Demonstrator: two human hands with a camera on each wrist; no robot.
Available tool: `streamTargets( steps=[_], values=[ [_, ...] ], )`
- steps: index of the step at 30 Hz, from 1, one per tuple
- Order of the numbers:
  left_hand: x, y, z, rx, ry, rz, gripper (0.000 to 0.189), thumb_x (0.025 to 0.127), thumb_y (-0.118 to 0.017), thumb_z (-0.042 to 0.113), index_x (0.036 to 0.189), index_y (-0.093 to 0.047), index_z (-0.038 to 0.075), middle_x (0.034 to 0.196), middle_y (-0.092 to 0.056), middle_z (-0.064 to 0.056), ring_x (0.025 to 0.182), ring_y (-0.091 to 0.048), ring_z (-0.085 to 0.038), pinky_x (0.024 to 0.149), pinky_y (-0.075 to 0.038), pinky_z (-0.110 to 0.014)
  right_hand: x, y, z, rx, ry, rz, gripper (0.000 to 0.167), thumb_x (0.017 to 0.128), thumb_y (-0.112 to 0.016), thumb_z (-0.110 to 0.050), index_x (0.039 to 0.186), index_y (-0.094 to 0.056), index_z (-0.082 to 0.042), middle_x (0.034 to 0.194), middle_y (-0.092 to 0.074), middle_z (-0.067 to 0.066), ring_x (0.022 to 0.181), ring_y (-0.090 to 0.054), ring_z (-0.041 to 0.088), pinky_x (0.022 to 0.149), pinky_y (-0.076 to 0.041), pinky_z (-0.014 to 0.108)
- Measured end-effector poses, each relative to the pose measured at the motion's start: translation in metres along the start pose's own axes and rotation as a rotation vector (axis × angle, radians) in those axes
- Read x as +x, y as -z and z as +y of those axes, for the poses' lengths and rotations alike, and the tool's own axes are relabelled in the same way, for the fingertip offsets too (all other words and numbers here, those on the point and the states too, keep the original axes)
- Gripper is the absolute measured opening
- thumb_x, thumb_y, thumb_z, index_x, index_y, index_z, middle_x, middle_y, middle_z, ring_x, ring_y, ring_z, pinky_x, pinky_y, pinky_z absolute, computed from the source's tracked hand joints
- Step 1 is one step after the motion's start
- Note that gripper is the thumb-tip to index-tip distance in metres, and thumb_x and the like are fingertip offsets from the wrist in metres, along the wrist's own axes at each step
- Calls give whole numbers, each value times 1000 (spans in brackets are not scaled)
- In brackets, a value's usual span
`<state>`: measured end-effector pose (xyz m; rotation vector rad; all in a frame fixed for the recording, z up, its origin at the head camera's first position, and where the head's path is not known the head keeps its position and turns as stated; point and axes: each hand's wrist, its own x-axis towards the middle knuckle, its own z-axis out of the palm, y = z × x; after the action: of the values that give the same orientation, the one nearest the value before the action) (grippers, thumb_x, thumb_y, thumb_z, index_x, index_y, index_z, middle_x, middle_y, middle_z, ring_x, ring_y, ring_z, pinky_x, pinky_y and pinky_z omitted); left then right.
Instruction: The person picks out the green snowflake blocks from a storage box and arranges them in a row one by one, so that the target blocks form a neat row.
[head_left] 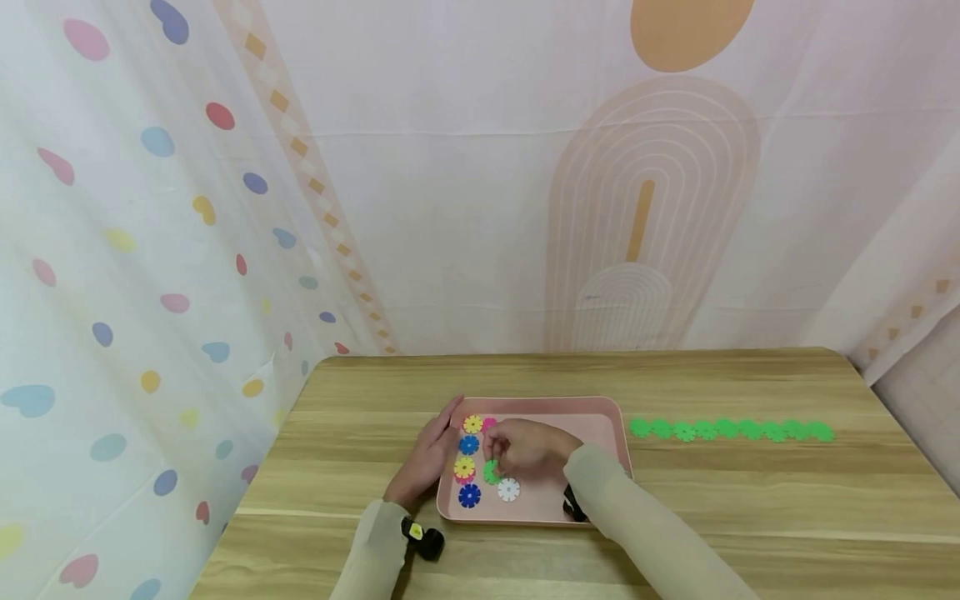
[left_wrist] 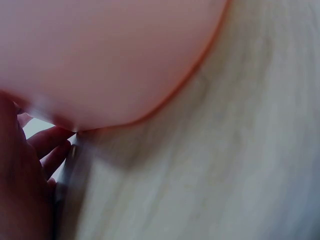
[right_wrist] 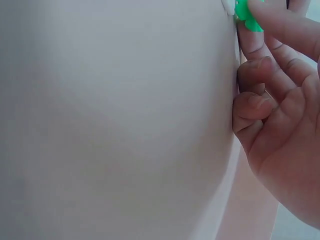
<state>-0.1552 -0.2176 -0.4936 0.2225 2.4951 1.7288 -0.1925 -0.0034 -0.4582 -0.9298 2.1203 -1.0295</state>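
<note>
A pink tray point(head_left: 555, 508) holds several notched plastic snowflake discs. My left hand point(head_left: 427, 458) lies along the tray's left edge; in the left wrist view its fingers point(left_wrist: 47, 142) touch the outside of the rim. Over the tray's left half, my right hand point(head_left: 528, 446) pinches a green snowflake disc point(head_left: 492, 472). The right wrist view shows this green disc point(right_wrist: 248, 15) between thumb and finger, the other fingers curled. Close below it lies a white disc point(head_left: 508, 489). A pink disc point(head_left: 490, 423) is partly hidden behind the right hand.
Down the tray's left side lie yellow point(head_left: 472, 424), blue point(head_left: 468, 445) and dark blue discs point(head_left: 469, 496), and another yellow disc point(head_left: 464, 467) overlapping a pink one. A row of green discs point(head_left: 727, 428) stretches right of the tray on the wooden table point(head_left: 750, 500).
</note>
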Motion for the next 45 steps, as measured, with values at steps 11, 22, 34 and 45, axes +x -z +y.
streamTargets(
  steps=[11, 22, 34, 45],
  values=[
    [-1, 1, 5, -4, 46, -25, 52, 109, -31, 18, 159, -21, 16, 162, -25, -14, 150, -19, -35, 120, -13, -59, -3, 5, 0, -9, 33, 62, 14, 88, -66, 3, 90, -65, -11, 87, -63, -4, 83, -57, 11, 86, -48, 29],
    [1, 1, 3, 44, 28, 5, 52, 108, -33, 23, 159, -23, 22, 161, -30, -8, 150, -20, -33, 120, -13, -59, -21, 26, -2, 67, 20, 147, 10, 90, -65, -1, 95, -66, -9, 88, -69, 0, 83, -61, 14, 75, -50, 27],
    [-2, 1, 3, 55, 30, 15, 51, 108, -34, 25, 159, -24, 23, 161, -28, -9, 150, -18, -35, 120, -11, -60, -48, 46, -4, 51, 72, 231, 7, 91, -66, -3, 97, -69, -6, 86, -66, 0, 81, -58, 14, 72, -49, 26],
    [-1, 0, 1, 49, 50, 3, 51, 109, -32, 27, 159, -22, 27, 163, -25, -5, 152, -15, -31, 120, -10, -58, -67, 59, -2, 16, 56, 271, 7, 91, -69, -10, 98, -68, -8, 87, -68, -1, 83, -61, 13, 76, -50, 28]
  ],
)
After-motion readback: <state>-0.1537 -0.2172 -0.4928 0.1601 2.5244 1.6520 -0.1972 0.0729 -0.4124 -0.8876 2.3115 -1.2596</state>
